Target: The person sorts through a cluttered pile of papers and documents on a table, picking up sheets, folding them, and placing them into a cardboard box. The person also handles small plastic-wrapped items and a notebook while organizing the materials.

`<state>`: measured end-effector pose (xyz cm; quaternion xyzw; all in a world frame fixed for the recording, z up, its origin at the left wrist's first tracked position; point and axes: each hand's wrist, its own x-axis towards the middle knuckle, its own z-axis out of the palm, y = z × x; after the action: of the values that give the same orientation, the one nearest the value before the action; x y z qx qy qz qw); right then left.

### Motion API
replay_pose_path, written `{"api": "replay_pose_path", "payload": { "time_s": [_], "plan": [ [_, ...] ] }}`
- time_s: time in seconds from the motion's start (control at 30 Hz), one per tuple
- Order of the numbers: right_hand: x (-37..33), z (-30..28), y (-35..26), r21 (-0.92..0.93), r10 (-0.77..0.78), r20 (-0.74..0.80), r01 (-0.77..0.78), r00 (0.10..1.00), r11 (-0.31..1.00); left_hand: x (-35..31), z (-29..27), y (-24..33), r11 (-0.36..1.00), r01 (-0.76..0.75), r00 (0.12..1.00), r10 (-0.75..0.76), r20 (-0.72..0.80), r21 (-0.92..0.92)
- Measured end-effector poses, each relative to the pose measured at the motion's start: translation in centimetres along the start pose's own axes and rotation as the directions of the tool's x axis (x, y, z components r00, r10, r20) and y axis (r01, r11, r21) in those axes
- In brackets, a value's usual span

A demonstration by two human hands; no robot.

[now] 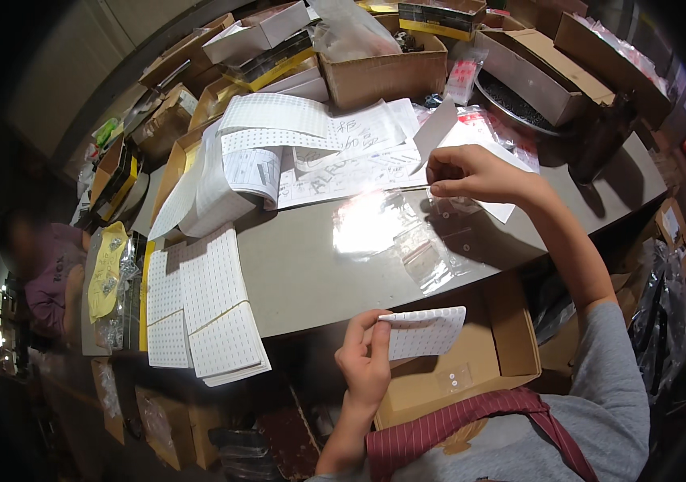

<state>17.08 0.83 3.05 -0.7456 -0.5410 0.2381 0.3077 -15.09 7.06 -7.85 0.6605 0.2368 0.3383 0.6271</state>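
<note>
My left hand (365, 361) pinches a folded sheet of small round white stickers (425, 333), held in front of the table's near edge. Over the table, my right hand (475, 173) has its thumb and fingers curled together; whatever lies between the fingertips is too small to make out. Under and beside that hand lie several small clear plastic bags (423, 255), shining in the light, and some bear a round white sticker. Below the table edge stands an open cardboard box (512, 329) with a small stickered bag (453, 379) inside.
Printed papers (343, 173) and dotted sticker sheets (279, 120) cover the table's middle. More sheets (214, 297) hang over its front left edge. Cardboard boxes (383, 72) crowd the back, near a round tray of dark small parts (520, 104). Another person (50, 273) is at the far left.
</note>
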Motion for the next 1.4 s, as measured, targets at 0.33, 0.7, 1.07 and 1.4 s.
{"api": "replay_pose_path", "payload": {
  "time_s": [0.33,0.7,1.07,1.4],
  "plan": [
    [2.9,3.3,-1.1,-0.05,-0.199,0.103,0.205,0.975,0.977,-0.1,-0.4,0.2,0.998,0.067,0.998,-0.067,0.002,-0.009],
    [2.3,3.9,-0.4,-0.517,-0.123,-0.06,0.075,0.991,0.853,0.0,-0.4,-0.5,0.997,-0.006,0.999,0.003,-0.038,-0.073],
    [-4.4,9.0,-7.1,-0.083,-0.436,0.267,0.471,0.86,0.878,-0.2,-0.2,-0.1,0.999,-0.011,0.999,0.01,-0.038,-0.03],
    [-4.3,9.8,-6.8,-0.169,-0.538,0.214,0.573,0.816,0.802,0.2,-0.2,-0.1,0.992,0.081,0.996,-0.084,-0.031,-0.096]
  ]
}}
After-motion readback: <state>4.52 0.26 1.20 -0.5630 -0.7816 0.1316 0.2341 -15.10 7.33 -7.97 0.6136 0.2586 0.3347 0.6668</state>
